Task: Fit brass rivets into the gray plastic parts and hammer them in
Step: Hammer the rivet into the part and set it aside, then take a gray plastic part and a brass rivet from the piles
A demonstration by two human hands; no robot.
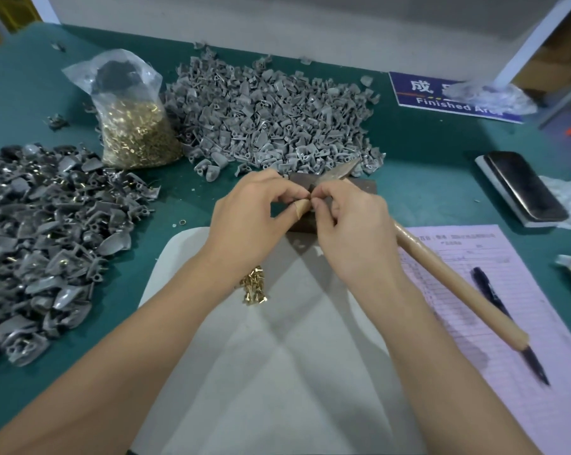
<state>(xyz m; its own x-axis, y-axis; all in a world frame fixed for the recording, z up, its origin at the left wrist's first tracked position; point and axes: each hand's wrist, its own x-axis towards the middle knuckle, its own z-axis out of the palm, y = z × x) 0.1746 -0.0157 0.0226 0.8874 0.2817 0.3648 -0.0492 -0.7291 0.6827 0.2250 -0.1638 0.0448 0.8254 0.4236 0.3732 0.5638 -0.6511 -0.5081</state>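
Note:
My left hand (254, 211) and my right hand (349, 221) meet fingertip to fingertip over a dark metal block (359, 187) at the table's middle. Both pinch something small between them; the fingers hide it, so I cannot tell if it is a gray part or a rivet. My left thumb wears tan tape. A hammer (448, 277) lies with its metal head on the block and its wooden handle running to the lower right. A small heap of loose brass rivets (253, 285) sits on the white sheet (277, 372) under my left wrist.
A large heap of gray plastic parts (271, 116) lies behind the block, another heap (41, 241) at the left. A plastic bag of brass rivets (136, 133) stands between them. At the right are a phone (523, 188), a pink form (507, 323) with a pen (494, 293), and a blue sign (441, 96).

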